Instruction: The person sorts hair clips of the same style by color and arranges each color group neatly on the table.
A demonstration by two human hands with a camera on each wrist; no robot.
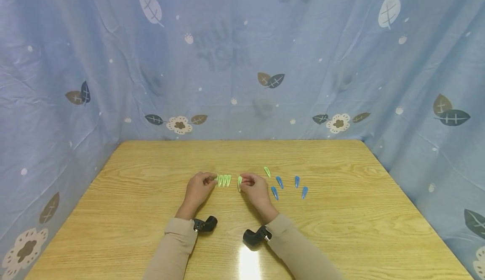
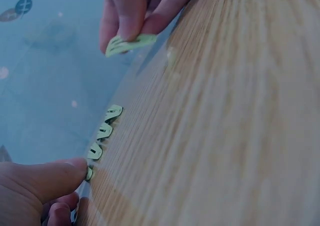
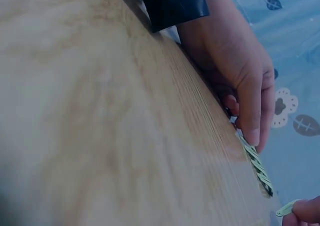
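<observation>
Several light-green snap hair clips point(image 1: 225, 181) lie side by side in a row on the wooden table. At the row's left end my left hand point(image 1: 198, 189) pinches the last green clip point(image 2: 89, 174) between thumb and fingers; most of that clip is hidden. Right of the row, my right hand point(image 1: 257, 190) holds another green hair clip point(image 1: 239, 183) by thumb and fingertips. In the left wrist view this held clip point(image 2: 131, 44) is raised off the tabletop, apart from the row.
One loose green clip point(image 1: 267, 171) lies beyond my right hand. Several blue hair clips, among them one near the hand point(image 1: 274, 193) and one farther right point(image 1: 305, 192), are scattered on the table point(image 1: 341, 229). A blue patterned curtain point(image 1: 235, 61) hangs behind.
</observation>
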